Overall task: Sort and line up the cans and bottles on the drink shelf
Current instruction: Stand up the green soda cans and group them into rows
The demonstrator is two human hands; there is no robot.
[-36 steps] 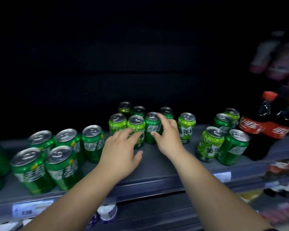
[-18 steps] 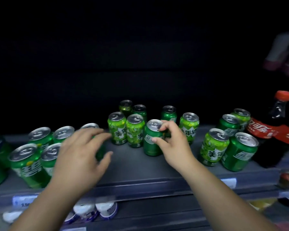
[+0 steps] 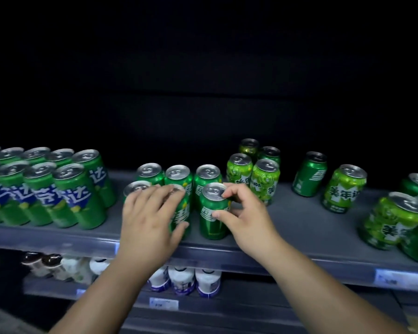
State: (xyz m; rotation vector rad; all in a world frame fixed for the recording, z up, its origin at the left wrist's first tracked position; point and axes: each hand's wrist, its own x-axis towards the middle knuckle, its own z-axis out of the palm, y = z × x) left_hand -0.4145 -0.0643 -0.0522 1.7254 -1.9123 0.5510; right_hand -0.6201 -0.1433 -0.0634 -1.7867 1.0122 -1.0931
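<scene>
On the grey shelf [image 3: 299, 227], near its front edge, a dark green can [image 3: 211, 222] stands upright in the right hand [image 3: 246, 218], which pinches it: the forefinger sits on the silver rim and the thumb presses the side just over the white label, while the other fingers curl loosely behind. Just to its left, the left hand [image 3: 147, 218] lies spread with nearly straight fingers over the tops of two front cans [image 3: 182, 213], its thumb resting against the lower side of the nearer one; it grips nothing. Three more dark green cans [image 3: 176, 174] stand in a row right behind these. Their white characters are partly covered and cannot be read surely. Further left is a packed block of tall green cans [image 3: 77, 194] with blue bands bearing a large white "达". Right of the held can stands a cluster of light green cans [image 3: 263, 182], one showing the letters "NDA". Well apart on the right are a lone dark green can [image 3: 309, 174] and a light green can [image 3: 343, 186] printed "美年". Below, a lower shelf carries white bottles [image 3: 181, 280] with blue labels too blurred to read.
</scene>
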